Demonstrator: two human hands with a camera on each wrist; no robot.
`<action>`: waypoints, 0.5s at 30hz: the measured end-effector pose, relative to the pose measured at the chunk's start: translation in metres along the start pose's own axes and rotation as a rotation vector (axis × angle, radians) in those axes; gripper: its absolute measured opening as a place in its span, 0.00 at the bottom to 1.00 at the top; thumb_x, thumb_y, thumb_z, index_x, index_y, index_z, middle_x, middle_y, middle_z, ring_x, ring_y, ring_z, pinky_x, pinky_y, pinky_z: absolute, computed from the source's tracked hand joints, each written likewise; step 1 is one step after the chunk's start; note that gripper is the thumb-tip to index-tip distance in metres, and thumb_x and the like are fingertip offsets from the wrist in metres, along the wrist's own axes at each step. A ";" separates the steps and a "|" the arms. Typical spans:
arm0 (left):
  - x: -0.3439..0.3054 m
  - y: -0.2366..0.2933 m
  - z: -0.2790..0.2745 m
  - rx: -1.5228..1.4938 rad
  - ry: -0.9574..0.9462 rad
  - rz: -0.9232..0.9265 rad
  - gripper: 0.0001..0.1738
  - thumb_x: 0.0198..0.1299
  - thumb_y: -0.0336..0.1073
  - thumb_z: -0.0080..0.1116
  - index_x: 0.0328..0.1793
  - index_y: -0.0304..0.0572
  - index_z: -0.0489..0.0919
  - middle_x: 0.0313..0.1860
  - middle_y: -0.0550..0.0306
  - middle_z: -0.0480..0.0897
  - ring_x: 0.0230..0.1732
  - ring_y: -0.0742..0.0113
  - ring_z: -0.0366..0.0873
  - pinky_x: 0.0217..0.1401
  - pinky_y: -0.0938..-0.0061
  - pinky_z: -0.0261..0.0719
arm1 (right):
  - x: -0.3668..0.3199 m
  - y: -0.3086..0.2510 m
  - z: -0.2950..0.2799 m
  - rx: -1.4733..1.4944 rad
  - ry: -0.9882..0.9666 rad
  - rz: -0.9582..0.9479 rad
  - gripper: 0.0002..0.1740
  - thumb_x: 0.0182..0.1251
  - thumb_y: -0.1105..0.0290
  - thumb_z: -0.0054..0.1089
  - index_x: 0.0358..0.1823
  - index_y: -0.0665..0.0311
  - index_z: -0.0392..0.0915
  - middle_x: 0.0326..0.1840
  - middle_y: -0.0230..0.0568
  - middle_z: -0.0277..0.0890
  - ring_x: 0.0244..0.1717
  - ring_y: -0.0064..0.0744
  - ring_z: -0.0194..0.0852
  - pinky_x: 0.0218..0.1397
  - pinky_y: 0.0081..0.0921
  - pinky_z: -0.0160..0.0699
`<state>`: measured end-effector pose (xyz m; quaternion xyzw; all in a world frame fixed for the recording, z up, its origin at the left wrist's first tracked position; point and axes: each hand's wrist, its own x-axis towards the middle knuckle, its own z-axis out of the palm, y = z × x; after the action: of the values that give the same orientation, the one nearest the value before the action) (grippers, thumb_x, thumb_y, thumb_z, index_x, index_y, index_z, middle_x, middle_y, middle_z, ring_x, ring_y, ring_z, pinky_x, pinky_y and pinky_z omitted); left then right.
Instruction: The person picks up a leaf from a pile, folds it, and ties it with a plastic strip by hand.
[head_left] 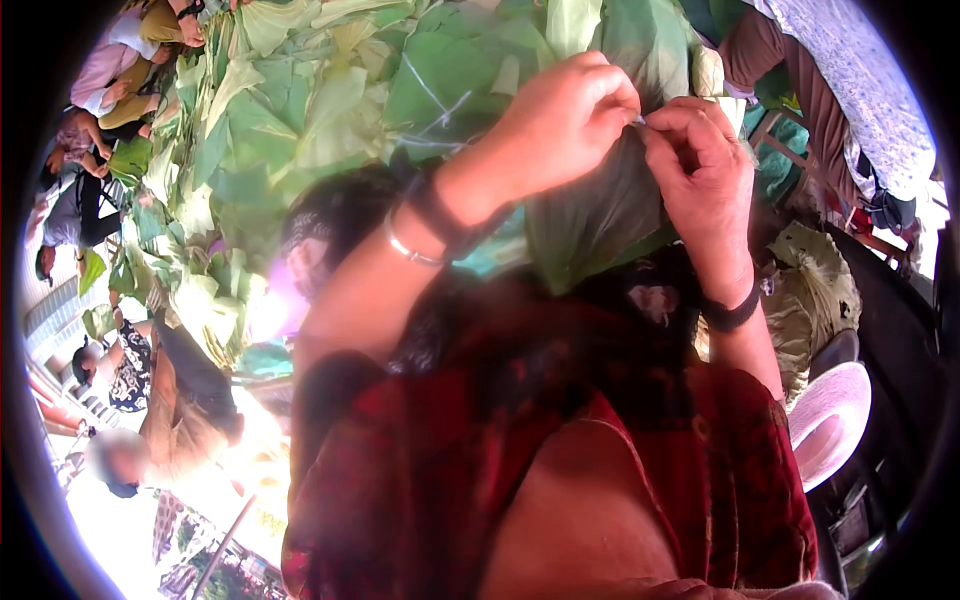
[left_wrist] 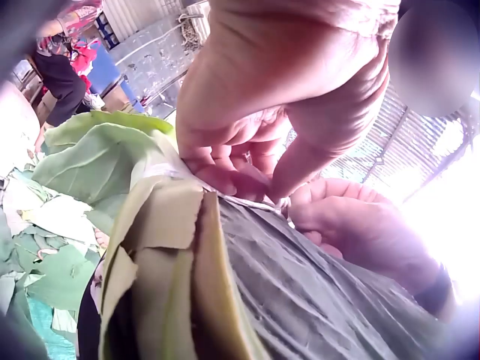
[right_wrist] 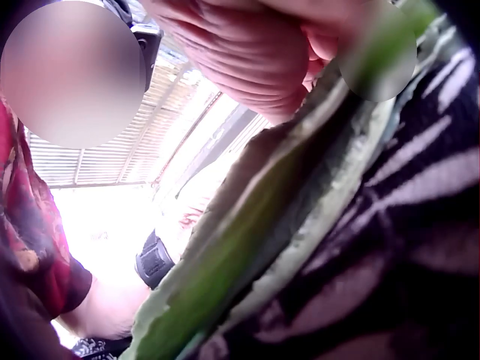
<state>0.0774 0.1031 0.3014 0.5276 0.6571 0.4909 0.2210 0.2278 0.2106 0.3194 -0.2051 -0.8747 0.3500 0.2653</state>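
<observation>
A bundle of large folded green leaves [head_left: 585, 225] lies across the person's lap, and its layered cut edges [left_wrist: 169, 262] show in the left wrist view. Thin white string [left_wrist: 251, 203] runs around the bundle, with a small knot or twist between the hands. The left hand [head_left: 570, 125] pinches the string between thumb and fingers above the leaves. Fingertips nearly meeting it, the right hand [head_left: 705, 165] pinches the string from the other side. In the right wrist view the right hand [right_wrist: 240, 64] is partly cut off, beside the leaf edge [right_wrist: 225, 262].
Loose leaves [head_left: 270, 130] spread widely beyond the hands, with white string pieces [head_left: 440, 110] on them. Several people [head_left: 120, 370] sit or stand at the left; another person [head_left: 850, 80] is close at upper right. A wilted leaf [head_left: 815, 285] lies by the right forearm.
</observation>
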 end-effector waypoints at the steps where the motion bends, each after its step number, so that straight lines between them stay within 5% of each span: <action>1: 0.000 -0.001 0.000 -0.007 -0.002 0.005 0.05 0.62 0.25 0.59 0.43 0.35 0.79 0.39 0.53 0.79 0.41 0.62 0.78 0.46 0.71 0.75 | 0.000 -0.001 0.001 -0.009 0.014 -0.012 0.09 0.55 0.80 0.65 0.37 0.61 0.78 0.38 0.39 0.78 0.35 0.39 0.80 0.35 0.30 0.80; 15: 0.002 -0.003 -0.004 -0.080 -0.040 -0.077 0.05 0.62 0.25 0.58 0.43 0.34 0.80 0.40 0.55 0.81 0.42 0.69 0.78 0.47 0.75 0.75 | -0.001 -0.005 0.006 -0.079 0.047 -0.134 0.10 0.55 0.82 0.64 0.38 0.63 0.81 0.38 0.43 0.79 0.35 0.46 0.80 0.37 0.33 0.82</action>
<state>0.0721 0.1028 0.3014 0.5024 0.6522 0.4972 0.2739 0.2242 0.2035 0.3187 -0.1646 -0.8932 0.2916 0.3002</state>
